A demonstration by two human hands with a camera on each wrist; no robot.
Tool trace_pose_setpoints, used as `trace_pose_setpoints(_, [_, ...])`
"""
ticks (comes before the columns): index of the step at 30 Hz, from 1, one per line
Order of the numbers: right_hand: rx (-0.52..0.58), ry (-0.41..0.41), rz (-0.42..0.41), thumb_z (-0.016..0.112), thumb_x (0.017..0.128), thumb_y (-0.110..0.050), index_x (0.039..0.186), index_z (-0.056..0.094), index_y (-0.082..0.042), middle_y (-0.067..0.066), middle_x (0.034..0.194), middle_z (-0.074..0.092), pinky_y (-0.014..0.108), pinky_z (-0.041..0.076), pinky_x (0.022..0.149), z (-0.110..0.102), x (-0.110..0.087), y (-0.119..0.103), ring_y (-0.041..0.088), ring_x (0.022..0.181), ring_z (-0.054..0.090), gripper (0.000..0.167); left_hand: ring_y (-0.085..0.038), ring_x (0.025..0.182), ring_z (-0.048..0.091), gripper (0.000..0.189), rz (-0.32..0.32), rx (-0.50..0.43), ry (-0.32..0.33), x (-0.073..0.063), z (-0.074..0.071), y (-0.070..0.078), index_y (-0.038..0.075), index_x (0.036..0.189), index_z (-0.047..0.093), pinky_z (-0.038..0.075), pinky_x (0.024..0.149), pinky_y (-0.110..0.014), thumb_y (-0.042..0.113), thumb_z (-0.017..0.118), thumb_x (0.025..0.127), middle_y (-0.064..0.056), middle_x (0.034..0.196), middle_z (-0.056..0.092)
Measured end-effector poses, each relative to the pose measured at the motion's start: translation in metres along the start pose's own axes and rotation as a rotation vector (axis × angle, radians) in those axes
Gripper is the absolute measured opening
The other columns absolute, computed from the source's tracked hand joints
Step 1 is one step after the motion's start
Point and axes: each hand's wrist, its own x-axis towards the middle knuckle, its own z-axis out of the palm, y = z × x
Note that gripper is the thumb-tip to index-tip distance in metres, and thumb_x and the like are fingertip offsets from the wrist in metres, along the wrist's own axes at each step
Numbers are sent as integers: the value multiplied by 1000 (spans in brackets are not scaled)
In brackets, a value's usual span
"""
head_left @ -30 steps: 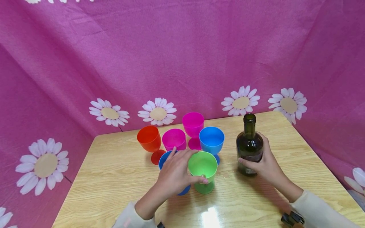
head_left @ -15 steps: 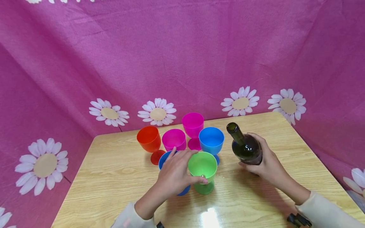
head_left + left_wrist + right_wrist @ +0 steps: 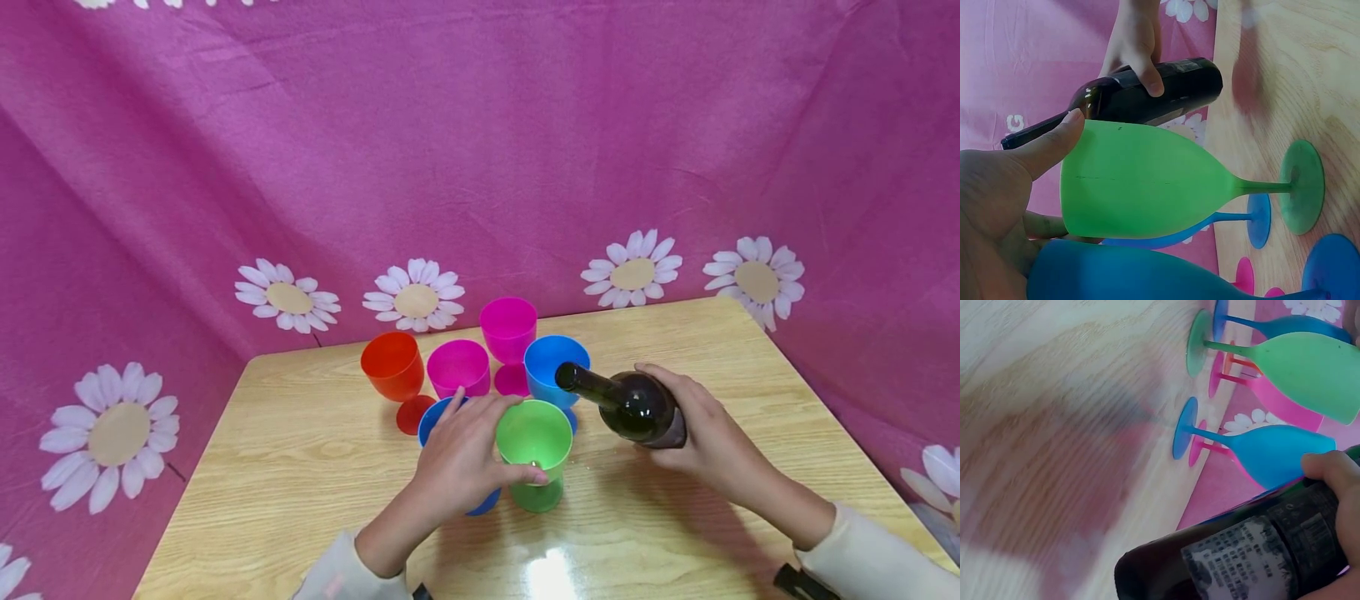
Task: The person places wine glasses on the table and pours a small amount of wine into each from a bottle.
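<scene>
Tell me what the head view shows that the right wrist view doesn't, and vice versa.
Only the head view shows the mouth of the bottle, the sleeves and the inside of the green goblet. Only the right wrist view shows printed lines on the bottle's label. Both show the bottle in the right hand, the green goblet and the light blue goblet.

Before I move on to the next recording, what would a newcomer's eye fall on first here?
Probably the dark bottle, tilted in the right hand, its neck slanting toward the goblets. Next, the lime-green goblet, upright at the front of the colourful group on the wooden table, with the left hand gripping its bowl. Behind them hangs a magenta cloth with big white daisies.
</scene>
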Motion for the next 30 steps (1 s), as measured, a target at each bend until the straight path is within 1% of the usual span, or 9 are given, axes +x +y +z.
trace_pose_setpoints(2, [-49,11,-37,98,58,-3,154,44,-17,5,129,63,34,48,90,-1,0,-1,17,110,56,111,-25,137,52,90,0,1,0,0,0,0,18,145,56,21,125,-57,55,91,70,-3,140,62])
trace_pose_setpoints(3, [-68,12,-47,99,58,-5,153,46,-17,5,127,64,41,49,87,-2,0,-1,18,109,57,110,-25,137,52,90,0,2,0,0,1,0,18,145,56,21,125,-57,55,91,70,-3,140,63])
trace_pose_setpoints(5, [-110,8,-55,99,58,-9,153,46,-19,6,122,66,49,49,83,-4,-1,-3,24,107,59,109,-25,136,52,90,2,3,2,0,1,0,18,145,56,21,125,-57,54,91,70,-3,140,63])
trace_pose_setpoints(9, [-195,-20,-56,100,57,-15,152,47,-25,6,117,64,54,46,82,-8,-2,-5,30,104,60,109,-25,137,52,91,7,16,4,0,1,-1,18,145,56,22,125,-57,55,91,70,-3,141,63])
trace_pose_setpoints(16, [-308,-53,-100,101,54,-22,152,46,-29,9,119,62,63,44,87,-17,0,-8,38,106,61,113,-25,138,52,91,3,11,-2,-1,0,0,19,146,56,21,125,-56,54,92,70,-3,142,62])
trace_pose_setpoints(20, [-372,-71,-111,101,53,-25,152,46,-31,9,119,61,66,44,88,-22,1,-8,39,108,61,114,-26,138,51,90,0,2,-3,-1,0,0,19,146,56,21,125,-57,52,92,70,-4,143,61])
trace_pose_setpoints(23, [-416,-73,-122,101,52,-27,151,47,-31,10,119,61,67,45,85,-26,2,-7,39,108,61,113,-26,139,51,90,0,2,-1,0,1,0,19,146,56,21,125,-58,52,92,71,-3,143,61])
trace_pose_setpoints(27, [-452,-75,-133,101,51,-29,151,46,-31,10,118,61,67,45,84,-29,3,-6,39,108,60,114,-26,138,51,89,2,4,2,0,2,-1,19,145,57,22,124,-58,54,91,71,-3,143,61])
trace_pose_setpoints(30, [-472,-81,-143,102,51,-29,152,45,-32,11,117,62,68,44,85,-31,4,-6,39,108,60,116,-26,138,51,89,4,8,3,1,1,-1,19,145,57,22,125,-58,54,91,71,-3,143,61])
